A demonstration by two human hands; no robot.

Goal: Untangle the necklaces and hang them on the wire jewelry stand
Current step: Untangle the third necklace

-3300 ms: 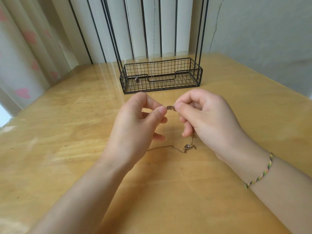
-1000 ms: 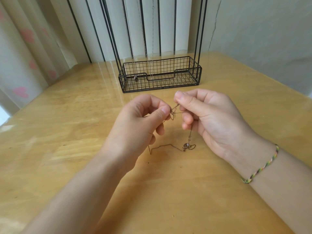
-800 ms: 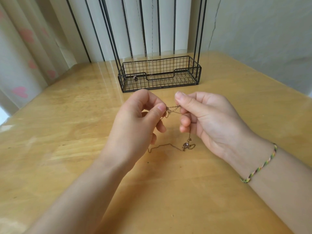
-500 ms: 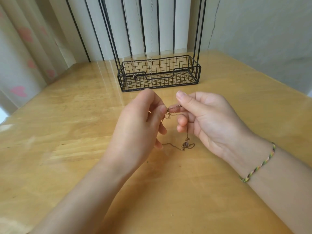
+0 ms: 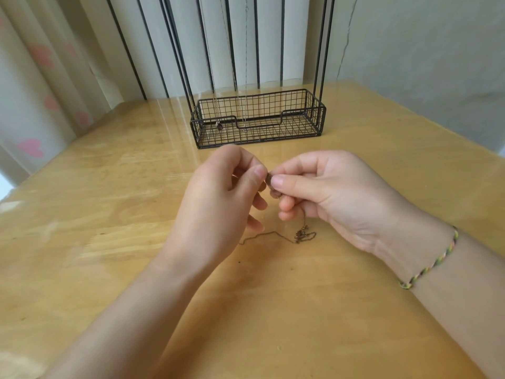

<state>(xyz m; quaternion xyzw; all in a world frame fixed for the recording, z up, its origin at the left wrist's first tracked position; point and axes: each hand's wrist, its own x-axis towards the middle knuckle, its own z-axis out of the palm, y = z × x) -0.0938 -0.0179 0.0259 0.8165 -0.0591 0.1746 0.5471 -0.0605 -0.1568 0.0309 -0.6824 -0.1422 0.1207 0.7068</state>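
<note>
Hands closer than half second ago: left hand (image 5: 218,198) and right hand (image 5: 328,192) both pinch necklace (image 5: 300,235) knot, thumbs nearly touching. Chain tail trails onto table (image 5: 109,214) at 6 o'clock; wire jewelry stand (image 5: 257,119) at 12 o'clock. Untangling unfinished.

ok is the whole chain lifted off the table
No, the chain trails onto the table below the left hand and right hand pinching its top.
</note>
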